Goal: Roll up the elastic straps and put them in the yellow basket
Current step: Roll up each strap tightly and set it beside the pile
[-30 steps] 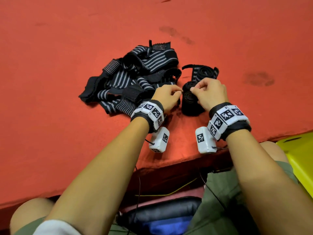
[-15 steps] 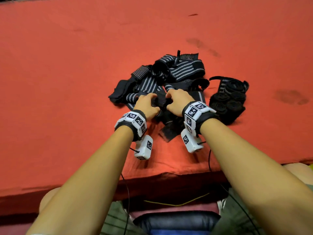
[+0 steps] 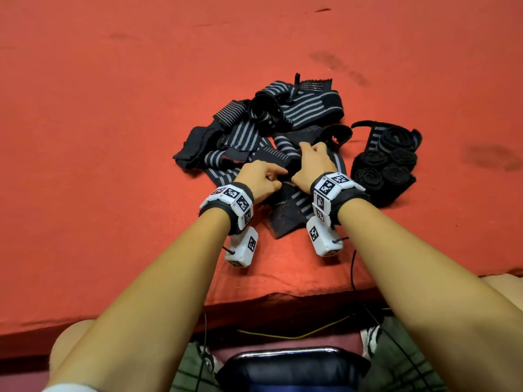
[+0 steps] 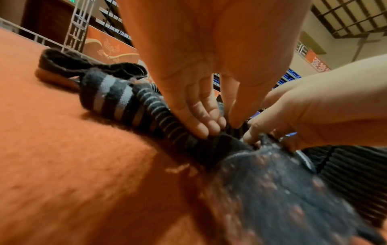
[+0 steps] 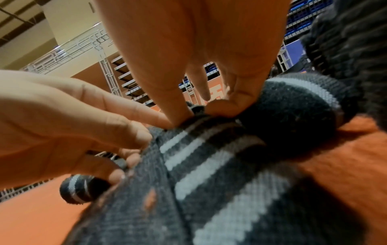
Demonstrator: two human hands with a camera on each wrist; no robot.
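My left hand, right hand: both pinch striped elastic strap at near edge of tangled pile on red mat. Advice: tuck end tight, edges aligned, roll evenly. Yellow basket unseen.

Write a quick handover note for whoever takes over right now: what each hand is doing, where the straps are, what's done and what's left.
Left hand: fingers pinch the end of a striped strap.
Right hand: pinches the same strap beside it.
Loose straps lie in a tangled pile on the red cloth.
Done: rolled straps sit in a cluster right of the pile.
Left: roll this strap and the pile, then move all rolls to the yellow basket, out of view.
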